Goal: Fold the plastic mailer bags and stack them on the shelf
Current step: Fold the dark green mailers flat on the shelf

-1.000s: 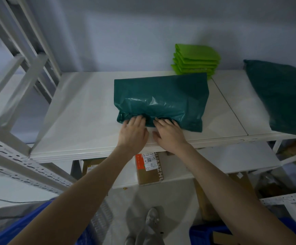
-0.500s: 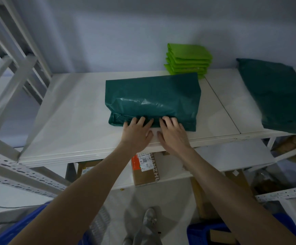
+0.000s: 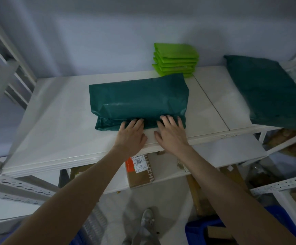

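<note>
Both my hands flat on the near edge of the dark green mailer. Left hand has its fingers straight and spread, tips pressing the folded lip near its middle. Right hand does the same just beside it, toward the right end of the lip. Neither one grips or pinches; palms sit on bare shelf, only the fingers are on plastic.

Why flat: the mailer is doubled over, a folded layer lying over a lower one that pokes out at the near-left corner. Film looks springy and puffed, so I'd say pressing along the crease is what makes the fold hold. Judgement: fold in progress, not yet compact enough to stack.

Mailer lies lengthwise across the shelf, about midway along the front half, long edge parallel to the front edge.

Behind the mailer's right end, against the wall: stack of bright green folded mailers, its front edge just behind the dark one's far corner. Likely the pattern for finished size.

Right of the mailer, well apart, past the shelf seam: pile of unfolded dark green mailers, overhanging the shelf front. Looks like supply.

Below the shelf front, under my wrists: cardboard box with a label on a lower board.
</note>
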Demonstrator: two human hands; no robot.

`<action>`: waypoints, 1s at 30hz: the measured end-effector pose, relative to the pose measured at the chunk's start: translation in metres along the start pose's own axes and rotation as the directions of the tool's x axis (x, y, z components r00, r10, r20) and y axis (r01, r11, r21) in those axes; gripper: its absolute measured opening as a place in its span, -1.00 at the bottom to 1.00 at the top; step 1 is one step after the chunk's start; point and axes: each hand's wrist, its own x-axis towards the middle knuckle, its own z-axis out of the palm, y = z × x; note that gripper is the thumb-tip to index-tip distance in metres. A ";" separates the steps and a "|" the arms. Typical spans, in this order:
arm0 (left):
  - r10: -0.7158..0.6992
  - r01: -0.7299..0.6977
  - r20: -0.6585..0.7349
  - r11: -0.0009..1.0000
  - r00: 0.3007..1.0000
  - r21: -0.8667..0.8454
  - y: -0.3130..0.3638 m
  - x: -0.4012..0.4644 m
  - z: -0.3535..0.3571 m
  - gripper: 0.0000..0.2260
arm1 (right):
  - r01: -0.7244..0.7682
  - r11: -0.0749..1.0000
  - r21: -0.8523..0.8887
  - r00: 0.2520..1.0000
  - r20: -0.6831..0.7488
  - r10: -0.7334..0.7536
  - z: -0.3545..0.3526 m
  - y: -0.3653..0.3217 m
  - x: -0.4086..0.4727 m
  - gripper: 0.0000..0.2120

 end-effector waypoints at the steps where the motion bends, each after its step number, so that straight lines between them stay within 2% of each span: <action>1: -0.002 0.003 0.010 1.000 1.000 -0.017 0.000 0.000 0.001 -0.55 | 0.011 0.999 0.032 1.000 0.025 -0.012 0.001 0.001 0.000 -0.56; 4: -0.012 0.013 0.020 0.999 1.000 -0.051 0.000 0.002 0.002 -0.57 | 0.018 0.997 0.076 0.997 0.073 -0.024 0.004 0.006 0.001 -0.51; 9: -0.033 0.035 0.014 0.994 0.999 -0.107 0.001 0.005 -0.001 -0.62 | 0.011 0.996 0.092 0.998 0.053 -0.016 0.003 0.011 0.003 -0.46; 16: -0.024 0.027 0.028 0.991 0.999 -0.129 -0.001 0.002 -0.002 -0.62 | -0.085 0.989 0.125 0.996 0.018 0.083 0.007 0.028 0.000 -0.47; 25: -0.022 0.027 0.032 0.987 0.999 -0.159 -0.003 0.001 0.004 -0.59 | -0.196 0.963 0.184 0.980 0.063 0.187 0.003 0.049 -0.011 -0.48; 30: -0.037 0.046 0.048 0.977 0.998 -0.210 -0.003 0.002 0.003 -0.61 | -0.247 0.962 0.116 0.969 0.052 0.243 0.004 0.050 -0.011 -0.52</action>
